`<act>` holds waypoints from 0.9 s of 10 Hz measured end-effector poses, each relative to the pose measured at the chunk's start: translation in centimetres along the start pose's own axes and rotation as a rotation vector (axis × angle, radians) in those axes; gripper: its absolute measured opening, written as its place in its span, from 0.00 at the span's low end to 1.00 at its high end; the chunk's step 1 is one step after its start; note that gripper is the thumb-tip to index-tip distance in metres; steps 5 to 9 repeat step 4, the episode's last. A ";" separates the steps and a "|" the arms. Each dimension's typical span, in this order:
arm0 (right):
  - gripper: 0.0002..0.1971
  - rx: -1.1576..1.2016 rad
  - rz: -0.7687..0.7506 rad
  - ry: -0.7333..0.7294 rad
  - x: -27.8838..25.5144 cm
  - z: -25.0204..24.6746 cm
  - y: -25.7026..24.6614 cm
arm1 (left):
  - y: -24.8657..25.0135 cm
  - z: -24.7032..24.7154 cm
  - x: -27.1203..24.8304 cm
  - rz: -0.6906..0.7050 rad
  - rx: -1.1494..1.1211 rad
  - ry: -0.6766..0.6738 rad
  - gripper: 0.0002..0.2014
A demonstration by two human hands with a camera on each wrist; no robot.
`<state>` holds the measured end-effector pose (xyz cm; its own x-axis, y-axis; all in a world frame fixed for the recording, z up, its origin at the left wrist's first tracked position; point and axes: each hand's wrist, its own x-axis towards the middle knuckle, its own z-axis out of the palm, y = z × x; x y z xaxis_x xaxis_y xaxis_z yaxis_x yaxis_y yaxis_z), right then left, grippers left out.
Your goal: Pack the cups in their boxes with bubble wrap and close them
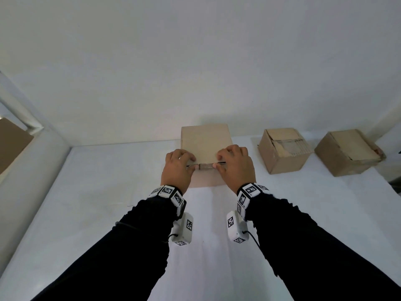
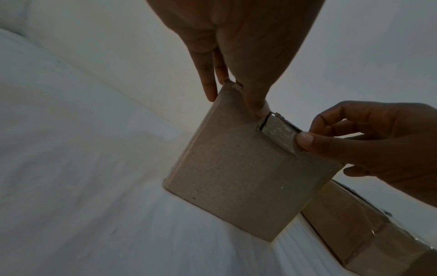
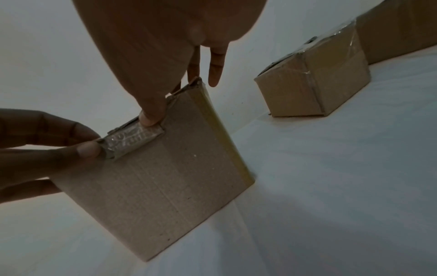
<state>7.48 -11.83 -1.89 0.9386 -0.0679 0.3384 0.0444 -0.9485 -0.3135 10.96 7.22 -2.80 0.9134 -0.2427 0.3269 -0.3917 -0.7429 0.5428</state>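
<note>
Front box [image 1: 206,146]: plain cardboard, lid flap down, standing on the white counter [image 1: 86,213] near the back wall, directly ahead of the person.
Tape tab [image 1: 206,166]: short strip of shiny tape over the front top edge of the front box, between the two thumbs.
Left hand [image 1: 176,168]: grip curled over the left front top edge of the front box; thumb pressed on the front face at the left end of the tape tab, fingers on the lid.
Right hand [image 1: 235,168]: grip curled over the right front top edge; thumb at the right end of the tape tab, fingers bent on the lid.
Middle box [image 1: 282,152]: closed, top torn and taped, on the counter to the right, apart from the front box.
Far-right box [image 1: 347,153]: closed, on the counter beyond the middle box.
Sleeves [image 1: 314,246]: black, with marker-printed wrist units.
</note>
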 end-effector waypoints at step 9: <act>0.20 0.334 -0.070 -0.389 -3.6 -5.9 0.8 | -0.2 -3.0 -6.5 0.097 -0.016 -0.064 0.08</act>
